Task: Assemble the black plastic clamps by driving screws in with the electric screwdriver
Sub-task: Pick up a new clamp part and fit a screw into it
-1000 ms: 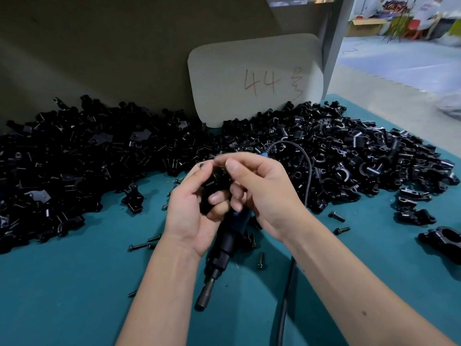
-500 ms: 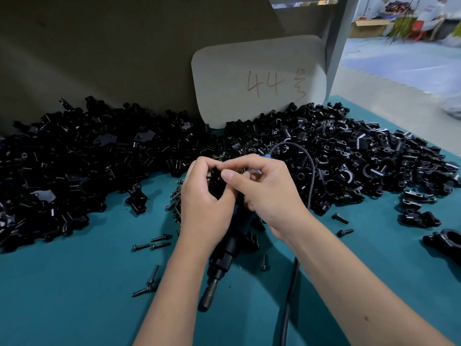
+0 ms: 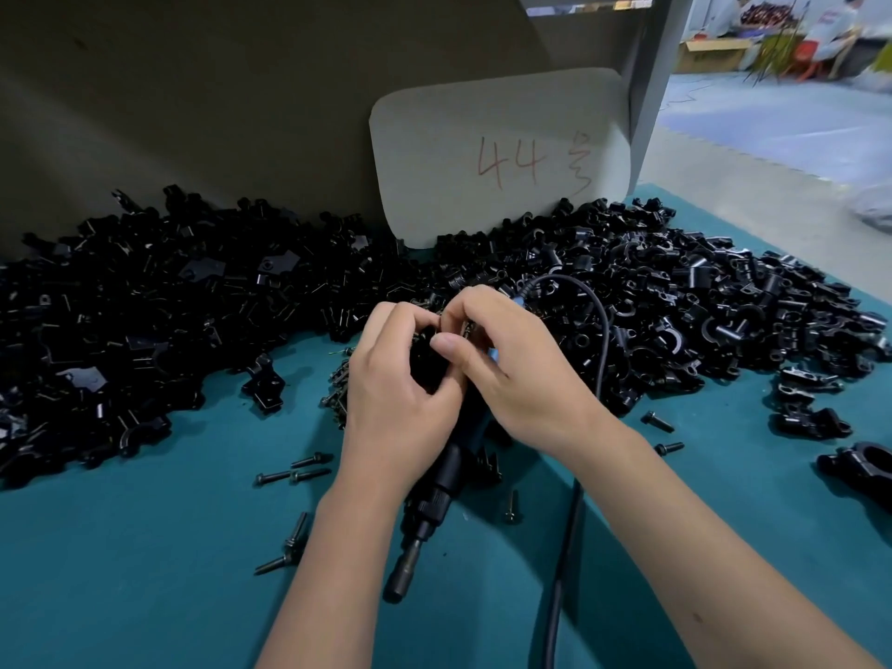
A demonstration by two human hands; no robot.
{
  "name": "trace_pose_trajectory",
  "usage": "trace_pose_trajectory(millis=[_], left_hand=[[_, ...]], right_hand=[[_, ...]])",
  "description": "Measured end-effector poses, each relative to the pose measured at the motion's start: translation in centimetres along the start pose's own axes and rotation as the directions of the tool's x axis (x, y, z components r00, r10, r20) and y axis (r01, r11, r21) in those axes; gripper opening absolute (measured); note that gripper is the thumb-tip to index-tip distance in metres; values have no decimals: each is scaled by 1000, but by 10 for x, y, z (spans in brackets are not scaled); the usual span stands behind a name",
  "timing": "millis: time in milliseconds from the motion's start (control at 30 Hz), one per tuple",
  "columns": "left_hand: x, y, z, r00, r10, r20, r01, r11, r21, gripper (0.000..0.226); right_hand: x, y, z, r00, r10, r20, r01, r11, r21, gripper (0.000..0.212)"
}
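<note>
Cupping a black clamp piece in the curled fingers of the left hand, mid-scene just above the table; pinching a small screw between thumb and forefinger of the right hand, right beside that piece. Resting beneath both hands, the electric screwdriver, tip angled toward the near edge, its black cable looping right. Spreading across the far side of the teal mat, a huge heap of black clamp parts. Scattered loose screws left of the wrists. Propped behind, a grey card marked "44". Far right, open workshop floor.
</note>
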State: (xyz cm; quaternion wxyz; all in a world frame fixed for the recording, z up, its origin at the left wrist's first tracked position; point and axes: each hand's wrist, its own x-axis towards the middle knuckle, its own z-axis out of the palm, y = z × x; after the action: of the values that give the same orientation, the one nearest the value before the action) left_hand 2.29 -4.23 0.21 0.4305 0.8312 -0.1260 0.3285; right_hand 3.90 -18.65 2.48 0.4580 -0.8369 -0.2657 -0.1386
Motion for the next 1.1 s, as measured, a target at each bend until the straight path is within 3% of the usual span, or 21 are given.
trace_pose_trajectory(millis=[100,233,500,833,1100], left_hand=[[-1,1,0,998,42,-40,-42,999,1,16],[-2,3,3,994,97,-43,-96,995,32,22],[-3,4,3,994,-1,113,16,991,-131,30],[-2,2,6,975,-197,104,221,921,-322,22],[0,-1,2,959,-252,130,283,865,-414,20]], right_hand=[[1,-3,-4,999,25,19,-23,995,-100,19],[4,-8,-8,998,52,-37,-54,998,-44,38],[3,-2,-13,983,175,-54,-177,983,-38,58],[3,-1,-11,974,209,-90,-207,978,33,49],[4,-4,-11,978,204,-47,-202,978,43,47]])
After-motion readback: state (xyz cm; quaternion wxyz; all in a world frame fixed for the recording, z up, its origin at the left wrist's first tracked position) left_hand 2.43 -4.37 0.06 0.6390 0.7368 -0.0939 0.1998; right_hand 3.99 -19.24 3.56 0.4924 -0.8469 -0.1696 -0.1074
